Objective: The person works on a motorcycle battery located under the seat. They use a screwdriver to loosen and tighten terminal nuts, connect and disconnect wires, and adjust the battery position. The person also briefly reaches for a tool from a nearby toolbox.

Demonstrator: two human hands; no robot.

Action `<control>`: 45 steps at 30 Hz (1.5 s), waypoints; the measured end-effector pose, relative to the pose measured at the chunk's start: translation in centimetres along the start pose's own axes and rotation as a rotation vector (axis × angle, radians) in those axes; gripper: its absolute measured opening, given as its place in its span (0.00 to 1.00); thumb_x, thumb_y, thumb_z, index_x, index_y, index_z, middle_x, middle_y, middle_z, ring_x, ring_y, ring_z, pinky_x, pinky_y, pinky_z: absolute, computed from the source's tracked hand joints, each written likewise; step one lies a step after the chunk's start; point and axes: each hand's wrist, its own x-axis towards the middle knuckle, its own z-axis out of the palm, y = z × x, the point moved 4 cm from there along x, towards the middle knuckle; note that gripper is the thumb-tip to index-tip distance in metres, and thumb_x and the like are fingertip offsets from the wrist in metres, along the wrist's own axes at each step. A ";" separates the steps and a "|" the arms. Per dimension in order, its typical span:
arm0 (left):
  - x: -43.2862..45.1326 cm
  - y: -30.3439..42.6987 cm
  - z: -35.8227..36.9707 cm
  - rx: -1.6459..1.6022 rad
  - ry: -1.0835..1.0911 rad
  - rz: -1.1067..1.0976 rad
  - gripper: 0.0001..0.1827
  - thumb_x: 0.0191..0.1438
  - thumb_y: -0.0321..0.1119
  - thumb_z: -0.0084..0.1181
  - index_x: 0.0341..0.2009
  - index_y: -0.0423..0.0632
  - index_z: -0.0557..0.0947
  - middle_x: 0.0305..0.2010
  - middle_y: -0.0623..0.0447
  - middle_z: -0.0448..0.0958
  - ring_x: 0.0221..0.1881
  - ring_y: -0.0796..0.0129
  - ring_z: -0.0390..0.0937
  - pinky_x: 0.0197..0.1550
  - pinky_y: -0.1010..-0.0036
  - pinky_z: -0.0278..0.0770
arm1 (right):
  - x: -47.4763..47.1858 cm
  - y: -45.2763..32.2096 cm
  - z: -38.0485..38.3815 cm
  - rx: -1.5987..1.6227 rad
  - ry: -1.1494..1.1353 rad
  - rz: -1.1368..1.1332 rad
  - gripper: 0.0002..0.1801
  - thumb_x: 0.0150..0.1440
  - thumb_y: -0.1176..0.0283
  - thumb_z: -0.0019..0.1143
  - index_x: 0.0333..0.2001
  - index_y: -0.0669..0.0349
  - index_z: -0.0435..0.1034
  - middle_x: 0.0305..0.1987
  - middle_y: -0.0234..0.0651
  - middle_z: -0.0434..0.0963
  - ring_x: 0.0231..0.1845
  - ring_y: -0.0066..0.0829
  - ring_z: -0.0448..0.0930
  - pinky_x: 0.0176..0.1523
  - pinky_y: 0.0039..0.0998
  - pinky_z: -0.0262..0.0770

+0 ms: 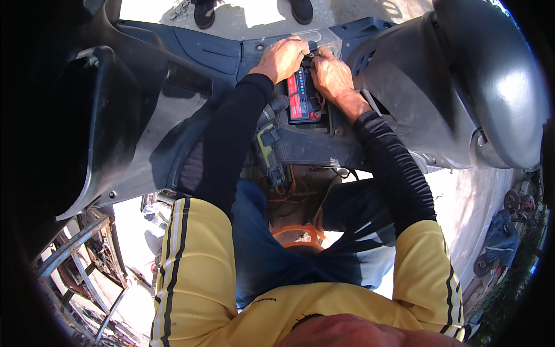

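A battery with a red and black label [297,97] sits in the open compartment of a scooter's floorboard [217,54]. At the far end of this battery, my left hand [284,56] has its fingers bent close to a small terminal or fastener [311,55]. My right hand [331,71] is just to the right, fingertips at the same spot. Whether either hand grips something there is hidden by the fingers. A red terminal cover [315,115] with a wire lies at the battery's near right corner. A green and black cordless power tool [268,145] rests on the floorboard's near side.
The scooter's seat [498,73] rises on the right, its dark front panel [130,108] on the left. Another person's shoes [204,14] are beyond the floorboard. Loose wires [290,186] and an orange round object [299,236] lie below, between my legs. A rusty metal frame [82,247] stands lower left.
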 end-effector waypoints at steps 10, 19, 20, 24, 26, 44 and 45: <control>0.5 -5.5 3.8 -0.376 0.041 0.015 0.04 0.56 0.24 0.56 0.37 0.43 0.81 0.33 0.45 0.74 0.38 0.44 0.75 0.41 0.59 0.78 | 0.7 0.0 -0.6 0.010 -0.052 0.045 0.11 0.59 0.67 0.63 0.38 0.64 0.80 0.48 0.43 0.79 0.47 0.50 0.84 0.52 0.45 0.81; -0.3 -1.2 0.7 -0.098 0.093 0.091 0.06 0.53 0.20 0.55 0.34 0.44 0.80 0.33 0.45 0.73 0.35 0.44 0.74 0.38 0.59 0.75 | 0.0 -0.4 -0.4 -0.048 0.018 0.010 0.14 0.58 0.64 0.66 0.36 0.66 0.79 0.48 0.42 0.79 0.45 0.49 0.85 0.50 0.43 0.82; -0.3 -1.2 0.6 -0.095 0.093 0.094 0.06 0.53 0.19 0.54 0.34 0.44 0.81 0.33 0.44 0.73 0.36 0.43 0.74 0.38 0.58 0.75 | 0.1 -0.4 -0.3 -0.049 0.008 0.017 0.13 0.58 0.64 0.66 0.36 0.66 0.79 0.48 0.42 0.79 0.45 0.49 0.85 0.50 0.43 0.82; -0.1 -0.7 0.2 -0.113 0.077 0.090 0.08 0.52 0.18 0.54 0.35 0.44 0.81 0.35 0.42 0.75 0.39 0.39 0.75 0.40 0.55 0.75 | 0.2 -0.1 -0.1 -0.039 -0.018 0.030 0.13 0.58 0.65 0.65 0.36 0.66 0.80 0.49 0.42 0.79 0.45 0.49 0.85 0.50 0.43 0.82; 0.0 -0.7 0.3 -0.136 0.067 0.082 0.08 0.53 0.19 0.54 0.36 0.43 0.82 0.36 0.42 0.76 0.40 0.39 0.76 0.41 0.54 0.76 | 0.1 0.1 0.1 -0.042 -0.011 0.042 0.13 0.59 0.65 0.65 0.37 0.66 0.80 0.49 0.43 0.79 0.45 0.50 0.85 0.50 0.43 0.82; 0.1 -1.1 0.4 -0.117 0.029 0.043 0.08 0.58 0.23 0.56 0.41 0.44 0.85 0.42 0.42 0.80 0.46 0.39 0.79 0.50 0.54 0.78 | 0.2 -0.6 0.0 -0.054 -0.009 0.008 0.13 0.59 0.67 0.62 0.38 0.68 0.78 0.53 0.48 0.78 0.45 0.54 0.85 0.49 0.48 0.82; 0.2 -0.9 0.5 -0.121 0.036 0.048 0.08 0.58 0.23 0.56 0.41 0.44 0.85 0.42 0.42 0.80 0.46 0.38 0.79 0.50 0.54 0.78 | 0.3 -0.3 0.2 -0.042 -0.022 0.041 0.13 0.59 0.67 0.62 0.38 0.68 0.78 0.53 0.48 0.78 0.45 0.54 0.85 0.49 0.48 0.82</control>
